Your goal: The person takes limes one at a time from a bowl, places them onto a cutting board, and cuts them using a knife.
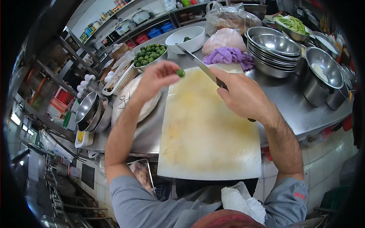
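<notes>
Pinched between the fingertips of my left hand point(155, 79) is a small green lime point(181, 73), above the far left part of the cutting board point(209, 144). My right hand point(246, 94) is closed around the dark handle of a knife point(200, 64). The blade slants up and to the left, over the board's far end, with its tip near a white bowl point(197, 43). Inside that bowl lie a few green limes point(186, 38). Just beyond my left hand, a bowl is heaped with whole limes point(150, 55).
Stacked metal bowls point(272, 57) stand at the right, beside a purple cloth point(227, 56) and a pale wrapped lump point(225, 40). A large white marked bundle point(131, 99) lies under my left forearm. Metal bowls point(88, 108) and eggs point(84, 82) are further left.
</notes>
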{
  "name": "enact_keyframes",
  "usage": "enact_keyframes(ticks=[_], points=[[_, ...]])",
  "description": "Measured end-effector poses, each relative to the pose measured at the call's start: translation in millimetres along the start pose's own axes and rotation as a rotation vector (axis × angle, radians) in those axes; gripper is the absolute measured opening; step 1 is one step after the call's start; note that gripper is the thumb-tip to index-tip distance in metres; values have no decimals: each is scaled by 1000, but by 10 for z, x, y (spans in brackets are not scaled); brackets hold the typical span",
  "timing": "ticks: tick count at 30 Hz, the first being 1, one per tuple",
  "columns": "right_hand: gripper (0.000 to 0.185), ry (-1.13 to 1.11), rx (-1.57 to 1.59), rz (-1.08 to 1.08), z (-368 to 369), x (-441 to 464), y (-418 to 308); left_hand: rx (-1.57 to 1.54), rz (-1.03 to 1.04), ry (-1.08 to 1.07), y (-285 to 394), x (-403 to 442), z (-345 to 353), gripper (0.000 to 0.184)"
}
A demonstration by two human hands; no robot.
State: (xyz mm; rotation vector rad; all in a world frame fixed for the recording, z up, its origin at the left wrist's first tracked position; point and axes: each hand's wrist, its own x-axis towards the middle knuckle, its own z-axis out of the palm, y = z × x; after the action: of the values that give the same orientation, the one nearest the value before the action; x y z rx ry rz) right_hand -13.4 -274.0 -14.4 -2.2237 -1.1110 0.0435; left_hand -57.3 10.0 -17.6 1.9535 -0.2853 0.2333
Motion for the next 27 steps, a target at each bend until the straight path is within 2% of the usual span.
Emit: enact_keyframes(ticks=[2, 4, 5, 7, 9, 12, 16, 18, 27], points=[[49, -38, -30, -5, 19, -25, -18, -22, -64, -9, 51, -323, 279, 29], [49, -76, -61, -13, 84, -53, -11, 164, 110, -18, -93, -498, 412, 27], [42, -53, -45, -70, 150, -58, 31, 318, 182, 15, -116, -558, 486, 24], [35, -23, -30, -129, 187, -105, 49, 401, 154, 61, -115, -649, 634, 23], [34, -123, -24, -109, 184, -175, 42, 548, 176, 115, -103, -658, 663, 19], [35, -150, -19, -82, 164, -369, 35, 608, 292, 160, -80, -670, 703, 17], [37, -118, -22, -142, 109, -596, -31, 628, 228, 191, -25, -656, 750, 17], [51, -255, -74, -35, 45, -671, -116, 677, 285, 183, -37, -651, 753, 18], [55, -277, -129, -59, -26, -913, -179, 685, 278, 253, -47, -636, 788, 17]])
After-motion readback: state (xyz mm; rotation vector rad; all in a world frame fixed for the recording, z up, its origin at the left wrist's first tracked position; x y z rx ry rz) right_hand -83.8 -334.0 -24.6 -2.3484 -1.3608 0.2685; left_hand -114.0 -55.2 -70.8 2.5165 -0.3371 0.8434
